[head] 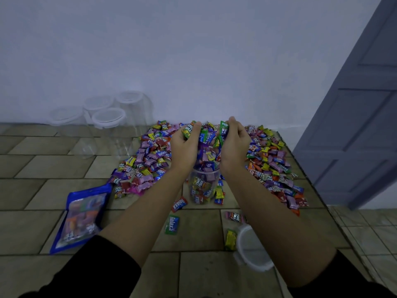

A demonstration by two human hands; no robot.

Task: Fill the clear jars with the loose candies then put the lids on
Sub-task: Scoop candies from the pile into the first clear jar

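While left hand [183,145] and right hand [234,145] cup crinkly colourful wrapped candies [209,139], the clear cylindrical jar [203,191] sits just beneath.

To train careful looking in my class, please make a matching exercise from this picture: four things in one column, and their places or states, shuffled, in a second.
Things
1. open jar
2. loose lid
3. blue bag
4. lidded jars

Places or states
A. lying flat, near left
B. empty, at the back left by the wall
C. part-filled, under the left hand and right hand, which hold candies
D. lying flat, near right

Pairs: 1-C, 2-D, 3-A, 4-B
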